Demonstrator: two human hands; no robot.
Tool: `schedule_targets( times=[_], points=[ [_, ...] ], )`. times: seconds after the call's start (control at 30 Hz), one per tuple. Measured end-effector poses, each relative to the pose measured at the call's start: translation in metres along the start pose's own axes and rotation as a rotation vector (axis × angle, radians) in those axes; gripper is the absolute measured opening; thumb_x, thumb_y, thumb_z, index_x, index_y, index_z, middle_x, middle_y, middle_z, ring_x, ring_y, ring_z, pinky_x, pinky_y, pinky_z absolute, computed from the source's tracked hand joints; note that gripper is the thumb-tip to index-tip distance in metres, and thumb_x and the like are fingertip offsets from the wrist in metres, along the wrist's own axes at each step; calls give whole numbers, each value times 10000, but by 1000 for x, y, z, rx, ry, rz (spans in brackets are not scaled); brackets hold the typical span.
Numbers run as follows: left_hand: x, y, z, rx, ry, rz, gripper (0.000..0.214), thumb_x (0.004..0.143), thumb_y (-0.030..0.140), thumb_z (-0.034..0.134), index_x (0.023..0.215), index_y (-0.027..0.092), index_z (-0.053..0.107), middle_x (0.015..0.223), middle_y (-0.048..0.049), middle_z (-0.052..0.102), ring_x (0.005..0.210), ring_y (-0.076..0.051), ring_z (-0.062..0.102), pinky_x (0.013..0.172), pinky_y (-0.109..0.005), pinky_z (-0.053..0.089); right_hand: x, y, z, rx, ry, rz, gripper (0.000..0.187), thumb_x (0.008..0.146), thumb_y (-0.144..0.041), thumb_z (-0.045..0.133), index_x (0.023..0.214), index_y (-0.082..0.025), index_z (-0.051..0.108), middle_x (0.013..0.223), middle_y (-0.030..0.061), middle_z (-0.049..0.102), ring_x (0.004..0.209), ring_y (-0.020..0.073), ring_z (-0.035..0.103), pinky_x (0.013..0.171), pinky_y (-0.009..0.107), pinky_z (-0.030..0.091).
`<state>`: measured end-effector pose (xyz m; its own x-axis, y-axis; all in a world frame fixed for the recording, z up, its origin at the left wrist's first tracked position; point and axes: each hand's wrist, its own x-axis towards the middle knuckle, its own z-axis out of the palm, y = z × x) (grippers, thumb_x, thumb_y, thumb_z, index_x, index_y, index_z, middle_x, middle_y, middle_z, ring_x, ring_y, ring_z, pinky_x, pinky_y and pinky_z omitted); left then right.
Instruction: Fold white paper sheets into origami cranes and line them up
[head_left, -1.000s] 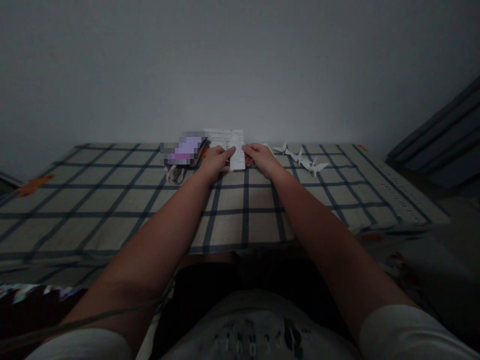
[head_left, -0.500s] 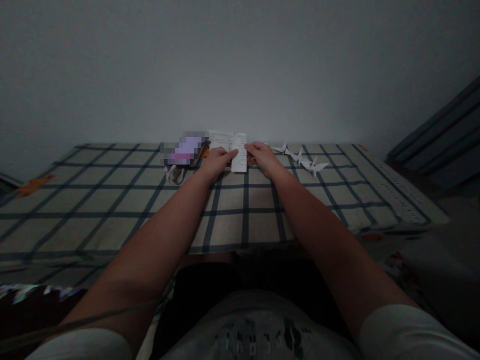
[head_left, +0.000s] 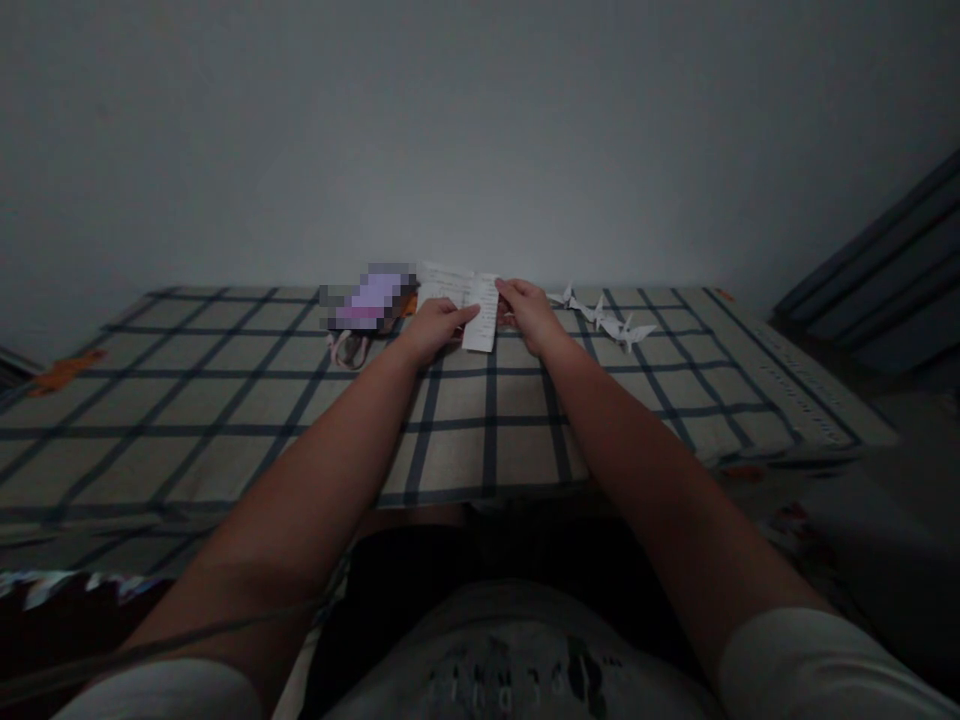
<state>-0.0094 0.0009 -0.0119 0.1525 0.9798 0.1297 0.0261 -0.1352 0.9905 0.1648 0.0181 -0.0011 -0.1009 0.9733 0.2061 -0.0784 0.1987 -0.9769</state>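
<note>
A sheet of paper (head_left: 484, 322) with lines of writing is held over the far part of the table, its right part a narrow folded strip. My left hand (head_left: 439, 325) is closed on it from the left, thumb lying on the front of the strip. At the strip's upper right edge, the thumb and fingers of my right hand (head_left: 525, 305) pinch the paper. The fingers behind the sheet are mostly hidden. Several white folded paper cranes (head_left: 604, 318) sit in a row to the right of my right hand.
Left of the paper, a phone (head_left: 373, 298) with a blurred, purplish screen leans at a tilt, a pinkish strap loop (head_left: 349, 350) below it. A checked cloth (head_left: 360, 440) covers the table, which meets a bare wall (head_left: 480, 130). Grey folded fabric (head_left: 885, 270) hangs at far right.
The paper has tilted slightly, its strip now leaning right at the top and sitting a little lower. My right hand has shifted slightly up along the strip's edge.
</note>
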Motion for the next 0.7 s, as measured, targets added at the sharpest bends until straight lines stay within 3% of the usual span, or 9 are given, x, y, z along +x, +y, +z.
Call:
schedule_targets(
  times=[0.3,0.5,0.6,0.7],
  points=[
    [-1,-2,1,42,-26,7,336,698,467,790,645,149,693,635,-62,668,514,-126,526,524,-268,409,5,3,0,-27,89,-11,290,940,-385,570,724,-206,498,644,-29,544,543,77,512,522,191,429],
    [8,-7,-3,19,115,47,380,665,511,800,682,154,674,678,-59,695,592,-162,618,561,-273,481,-2,-1,2,-25,-29,11,300,946,-445,573,786,-191,580,697,-16,607,563,75,545,544,193,465],
    [12,-8,-5,7,223,97,403,661,524,800,651,155,638,662,-54,689,606,-169,630,582,-278,495,-5,-3,5,-86,-99,31,233,937,-339,611,778,-169,610,687,-14,618,566,77,567,540,189,461],
    [15,-10,-6,12,212,113,409,669,530,791,656,151,637,660,-48,685,603,-169,627,586,-281,494,-6,-6,7,-144,-87,41,235,946,-243,593,726,-160,589,639,-21,593,552,75,560,526,181,446]
  ],
)
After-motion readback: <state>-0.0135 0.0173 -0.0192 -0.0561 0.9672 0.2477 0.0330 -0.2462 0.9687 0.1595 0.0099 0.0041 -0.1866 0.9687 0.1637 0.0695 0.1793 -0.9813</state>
